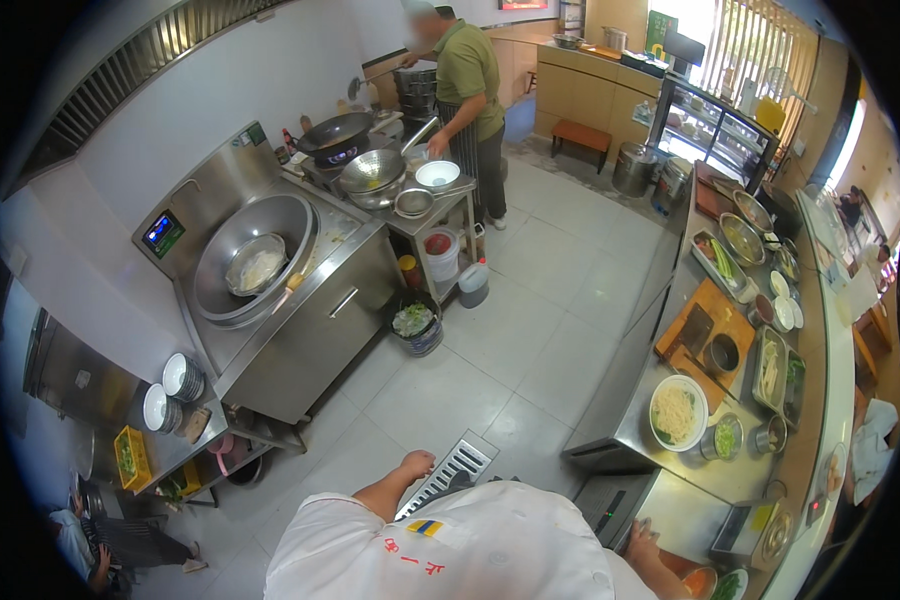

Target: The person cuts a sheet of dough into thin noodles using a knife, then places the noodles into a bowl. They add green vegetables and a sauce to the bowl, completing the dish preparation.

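Note:
My left hand (418,463) hangs in front of my body above the floor drain grate (461,457). Its fingers look loosely curled, and nothing shows in them. On the right, my right hand (643,546) rests at the edge of the stainless steel counter (686,517), fingers somewhat apart and holding nothing visible. Close to it are a bowl of orange-red sauce or food (699,582) and a bowl of chopped greens (730,585). Farther along the counter stand a white bowl of noodles (677,412) and a steel pot of chopped green vegetable (722,437).
A co-worker (469,82) stands by the stove, ladle in one hand, near a wok (336,135). At left is a large built-in wok (214,262) with a strainer inside. A waste bin (418,337) stands on the floor. A cleaver (688,328) lies on a cutting board (712,300).

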### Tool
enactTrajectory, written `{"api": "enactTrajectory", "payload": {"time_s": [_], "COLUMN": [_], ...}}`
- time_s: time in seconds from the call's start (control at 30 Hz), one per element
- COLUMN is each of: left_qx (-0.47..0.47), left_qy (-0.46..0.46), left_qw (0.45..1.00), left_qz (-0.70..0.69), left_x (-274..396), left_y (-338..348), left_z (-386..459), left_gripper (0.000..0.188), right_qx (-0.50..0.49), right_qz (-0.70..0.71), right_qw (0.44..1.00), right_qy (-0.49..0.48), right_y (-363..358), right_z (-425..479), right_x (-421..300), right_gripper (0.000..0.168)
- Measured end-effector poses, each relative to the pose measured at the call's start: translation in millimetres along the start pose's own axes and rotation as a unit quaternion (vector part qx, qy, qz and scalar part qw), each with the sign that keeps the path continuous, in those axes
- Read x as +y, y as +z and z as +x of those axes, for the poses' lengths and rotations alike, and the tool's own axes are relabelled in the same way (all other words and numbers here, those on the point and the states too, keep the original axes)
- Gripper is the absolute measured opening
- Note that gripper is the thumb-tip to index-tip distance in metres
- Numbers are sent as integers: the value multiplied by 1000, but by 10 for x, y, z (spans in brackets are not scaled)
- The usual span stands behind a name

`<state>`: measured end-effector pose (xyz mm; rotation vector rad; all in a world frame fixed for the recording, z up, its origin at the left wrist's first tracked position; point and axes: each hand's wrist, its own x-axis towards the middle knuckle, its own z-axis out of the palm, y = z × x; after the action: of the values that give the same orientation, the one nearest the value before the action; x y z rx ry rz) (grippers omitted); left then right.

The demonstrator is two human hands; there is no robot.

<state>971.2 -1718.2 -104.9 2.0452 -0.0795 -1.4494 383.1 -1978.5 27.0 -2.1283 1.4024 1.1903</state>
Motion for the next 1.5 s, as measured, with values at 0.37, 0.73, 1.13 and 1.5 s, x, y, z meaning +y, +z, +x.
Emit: {"api": "enactTrajectory", "payload": {"time_s": [0.37, 0.73, 1.13, 1.5], "left_qx": [3, -1, -2, 43], "left_qy": [4, 2, 6, 97], "left_qw": [1000, 1000, 1000, 993], "left_qz": [13, 9, 3, 43], "left_x": [33, 31, -29, -155], "left_y": [9, -12, -47, -12], "left_z": [-46, -26, 5, 100], "left_gripper": [29, 29, 29, 33], "right_qx": [-8, -14, -3, -1], "right_qz": [-13, -25, -1, 8], "right_qw": [1000, 999, 1000, 1000], "right_qy": [12, 21, 7, 0], "right_y": [67, 71, 74, 52], "right_z": [78, 84, 62, 57], "right_x": [13, 0, 25, 43], "right_gripper": [164, 166, 167, 144]}}
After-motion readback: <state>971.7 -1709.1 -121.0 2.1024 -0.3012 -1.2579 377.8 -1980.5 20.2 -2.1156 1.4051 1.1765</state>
